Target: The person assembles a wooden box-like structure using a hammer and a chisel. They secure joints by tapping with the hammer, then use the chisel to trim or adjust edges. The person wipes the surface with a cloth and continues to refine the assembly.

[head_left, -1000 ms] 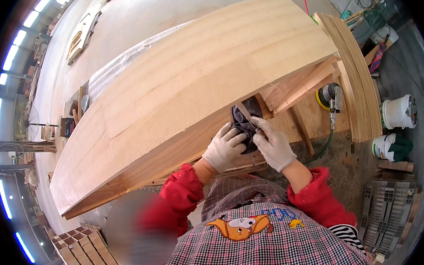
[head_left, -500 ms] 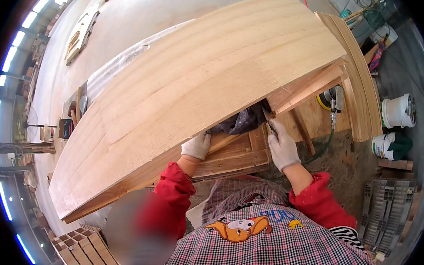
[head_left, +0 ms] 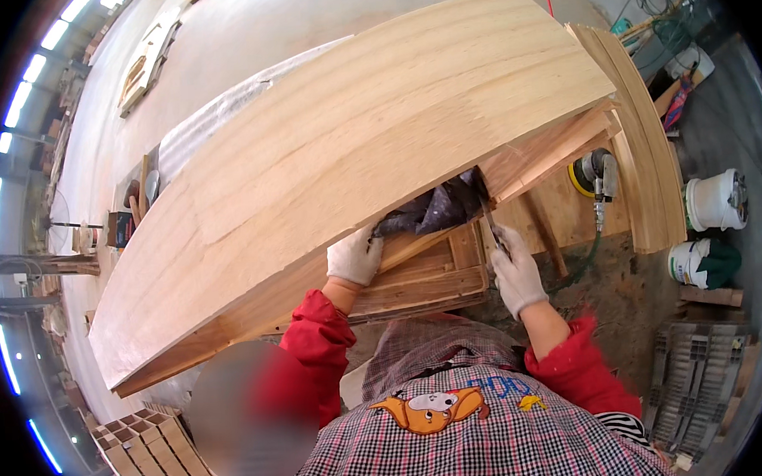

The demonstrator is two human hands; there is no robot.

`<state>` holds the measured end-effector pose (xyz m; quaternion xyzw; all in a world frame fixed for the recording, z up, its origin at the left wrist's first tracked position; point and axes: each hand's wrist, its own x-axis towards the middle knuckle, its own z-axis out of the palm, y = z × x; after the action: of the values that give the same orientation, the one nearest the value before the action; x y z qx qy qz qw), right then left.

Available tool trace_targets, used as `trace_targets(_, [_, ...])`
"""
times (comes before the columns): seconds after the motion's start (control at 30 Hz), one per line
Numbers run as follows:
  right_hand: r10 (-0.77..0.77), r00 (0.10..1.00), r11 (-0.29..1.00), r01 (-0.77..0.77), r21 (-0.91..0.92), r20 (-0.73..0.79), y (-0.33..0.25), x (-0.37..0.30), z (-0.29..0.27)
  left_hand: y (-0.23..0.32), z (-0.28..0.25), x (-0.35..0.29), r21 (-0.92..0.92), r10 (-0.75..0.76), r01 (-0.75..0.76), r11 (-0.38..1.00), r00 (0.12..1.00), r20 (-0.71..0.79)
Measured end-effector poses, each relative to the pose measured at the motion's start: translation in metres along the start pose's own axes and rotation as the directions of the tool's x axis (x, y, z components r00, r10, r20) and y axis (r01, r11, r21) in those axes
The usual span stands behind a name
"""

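Note:
A large pale wooden panel (head_left: pixel 333 146) lies tilted across the view, with a wooden frame along its underside. My left hand (head_left: pixel 353 257), in a white glove, is at the panel's near edge, its fingers curled and partly hidden beneath it. Beside those fingers, a crumpled dark plastic bag (head_left: pixel 436 211) shows in the gap under the panel. My right hand (head_left: pixel 517 274), also gloved, is closed round a slim tool (head_left: pixel 490 221). The tool's far end reaches the bag's right side near the frame, and its kind is unclear.
Beneath the panel are a framed wooden piece (head_left: pixel 426 283) and a sander (head_left: pixel 597 173) with a hose. Stacked curved boards (head_left: pixel 639 138) stand at the right, with white buckets (head_left: pixel 713 201) beyond them. A wooden crate (head_left: pixel 155 452) stands at the lower left.
My right hand has drawn back a little toward me and to the right, bringing more of the slim tool into sight. My left hand has barely moved.

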<state>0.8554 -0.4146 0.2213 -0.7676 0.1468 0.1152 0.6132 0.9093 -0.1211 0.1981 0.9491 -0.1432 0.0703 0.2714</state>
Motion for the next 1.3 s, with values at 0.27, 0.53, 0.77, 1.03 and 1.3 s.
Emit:
trace_targets(0.27, [-0.302,0.953,0.935,0.299,-0.189,0.016,-0.025,-0.009,0.002,-0.003,0.003,0.0,0.049,-0.012,0.011,0.999,1.0,0.01])
trace_targets(0.53, [-0.25,0.968,0.945,0.241,-0.219,-0.015,0.0,0.014,0.01,-0.003,0.001,-0.004,0.039,-0.01,0.011,0.999,1.0,-0.015])
trace_targets(0.77, [-0.161,0.987,0.971,0.155,-0.182,-0.021,0.006,0.022,0.012,-0.002,0.002,-0.004,0.0,0.011,-0.011,1.0,0.999,-0.043])
trace_targets(1.03, [-0.312,0.948,0.944,0.303,-0.129,-0.061,0.015,0.029,0.013,-0.002,0.001,-0.004,0.047,-0.021,0.022,0.999,0.999,-0.025])
trace_targets(1.3, [-0.079,0.994,0.997,0.078,-0.018,-0.079,-0.009,0.087,0.046,-0.002,0.0,-0.002,0.089,0.068,-0.062,0.994,0.995,-0.071])
